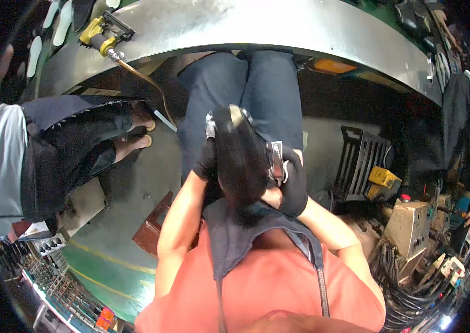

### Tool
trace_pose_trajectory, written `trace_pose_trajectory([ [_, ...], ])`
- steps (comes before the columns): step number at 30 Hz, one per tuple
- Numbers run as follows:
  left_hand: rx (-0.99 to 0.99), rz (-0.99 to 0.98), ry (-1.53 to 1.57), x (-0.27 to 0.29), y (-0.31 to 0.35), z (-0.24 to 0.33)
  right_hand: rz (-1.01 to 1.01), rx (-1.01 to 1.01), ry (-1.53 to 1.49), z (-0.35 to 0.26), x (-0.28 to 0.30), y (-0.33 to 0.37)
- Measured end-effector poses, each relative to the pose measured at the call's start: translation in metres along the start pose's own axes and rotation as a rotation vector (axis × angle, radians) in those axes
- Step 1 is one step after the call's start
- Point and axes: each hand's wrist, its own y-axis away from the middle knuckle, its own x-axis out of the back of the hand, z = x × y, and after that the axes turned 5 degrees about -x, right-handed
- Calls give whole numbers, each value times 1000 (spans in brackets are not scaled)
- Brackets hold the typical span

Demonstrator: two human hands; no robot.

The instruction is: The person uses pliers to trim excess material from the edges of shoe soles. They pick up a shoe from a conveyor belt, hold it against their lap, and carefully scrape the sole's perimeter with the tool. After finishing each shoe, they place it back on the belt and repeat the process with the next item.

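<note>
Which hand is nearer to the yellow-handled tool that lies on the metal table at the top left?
Left. The left hand, in a black glove, holds the dark shoe on its left side, nearer the yellow-handled tool. The right hand is on the shoe's right side, farther away.

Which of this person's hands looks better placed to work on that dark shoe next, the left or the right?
Probably the right hand: it presses a metal tool against the dark shoe. The left hand grips the shoe's far side, steadying it over the lap.

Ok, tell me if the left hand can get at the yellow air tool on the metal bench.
Probably not as things stand. The left hand is gloved and gripping the dark shoe on the lap, while the yellow air tool lies far off up on the metal bench.
</note>
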Motion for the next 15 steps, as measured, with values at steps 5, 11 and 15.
trace_pose_trajectory([
  [5, 146, -179, 22, 14, -33, 21, 39, 164, 94, -49, 53, -91],
  [11, -507, 106, -1056, -21, -8, -27, 200, -211, -377, 24, 20, -91],
  [15, -161, 20, -916, -16, -1, -3, 34, -235, -187, 59, 36, -75],
])
